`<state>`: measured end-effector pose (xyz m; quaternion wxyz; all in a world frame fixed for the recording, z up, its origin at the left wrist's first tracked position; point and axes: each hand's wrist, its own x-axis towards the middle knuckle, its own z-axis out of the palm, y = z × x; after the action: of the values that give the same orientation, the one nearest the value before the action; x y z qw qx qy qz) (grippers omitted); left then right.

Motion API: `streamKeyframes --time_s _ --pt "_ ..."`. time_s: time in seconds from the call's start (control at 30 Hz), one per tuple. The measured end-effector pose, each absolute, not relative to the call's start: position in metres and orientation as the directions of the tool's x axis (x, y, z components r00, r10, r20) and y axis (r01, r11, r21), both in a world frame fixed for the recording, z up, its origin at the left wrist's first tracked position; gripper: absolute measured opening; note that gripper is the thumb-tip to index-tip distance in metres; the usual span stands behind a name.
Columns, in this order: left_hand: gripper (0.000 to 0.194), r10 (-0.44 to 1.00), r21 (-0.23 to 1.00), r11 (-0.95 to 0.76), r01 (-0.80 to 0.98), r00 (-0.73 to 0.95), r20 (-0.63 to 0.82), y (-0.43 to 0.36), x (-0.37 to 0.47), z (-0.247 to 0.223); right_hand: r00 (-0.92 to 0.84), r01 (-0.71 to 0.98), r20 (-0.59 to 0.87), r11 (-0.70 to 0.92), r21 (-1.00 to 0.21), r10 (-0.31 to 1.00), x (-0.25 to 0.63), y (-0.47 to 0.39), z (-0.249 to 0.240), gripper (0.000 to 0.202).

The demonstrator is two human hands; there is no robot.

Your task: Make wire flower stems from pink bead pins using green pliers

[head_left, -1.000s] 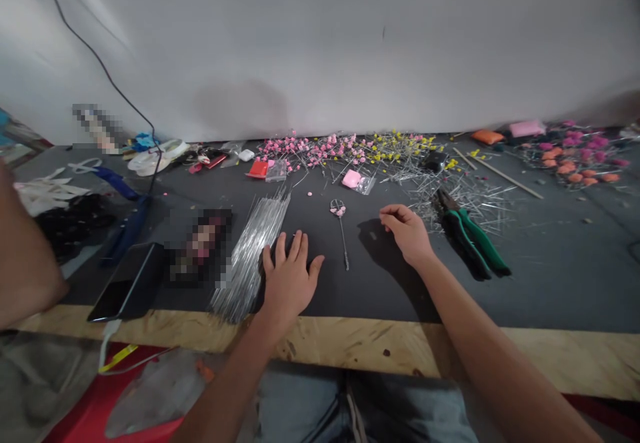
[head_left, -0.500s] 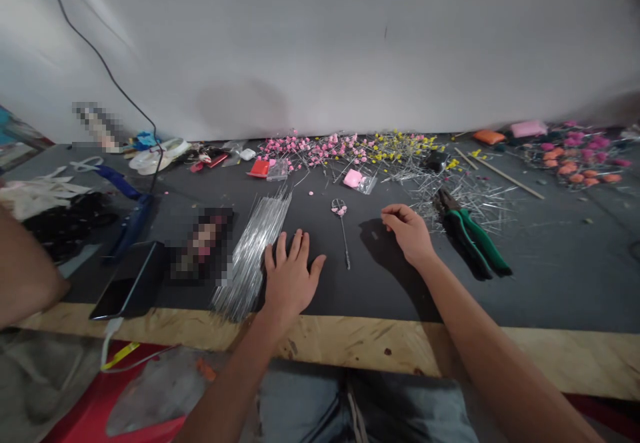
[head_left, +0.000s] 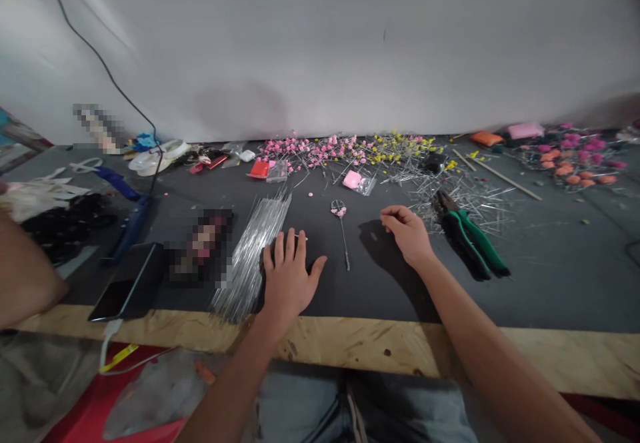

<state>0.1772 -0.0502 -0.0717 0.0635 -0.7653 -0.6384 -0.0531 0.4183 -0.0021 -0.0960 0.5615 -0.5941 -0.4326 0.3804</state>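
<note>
My left hand lies with fingers spread on the dark tabletop, its outer edge against a bundle of thin silver wires. A small pale pink bit shows by its fingertips. To its right lies a wire stem with a round looped head that carries small pink pieces. Further right, my right hand is held with thumb and fingers pinched together; whatever is between them is hidden. Beyond it rest green-and-black pliers on a heap of loose wires.
Along the wall lie pink-tipped wires, yellow-tipped wires, and orange and magenta ones. A pink clay packet sits mid-table. At left are a phone, a blue tool and another person's arm.
The fingers of my left hand have shifted slightly, and a pale pink bit now shows beside them. My right hand stays almost still.
</note>
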Motion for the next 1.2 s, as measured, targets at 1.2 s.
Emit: streamKeyframes --time_s 1.2 --pt "0.056 0.909 0.065 0.160 0.985 -0.173 0.380 -0.019 0.098 -0.045 0.323 0.082 0.030 0.004 -0.997 0.946 0.418 -0.001 -0.095 0.019"
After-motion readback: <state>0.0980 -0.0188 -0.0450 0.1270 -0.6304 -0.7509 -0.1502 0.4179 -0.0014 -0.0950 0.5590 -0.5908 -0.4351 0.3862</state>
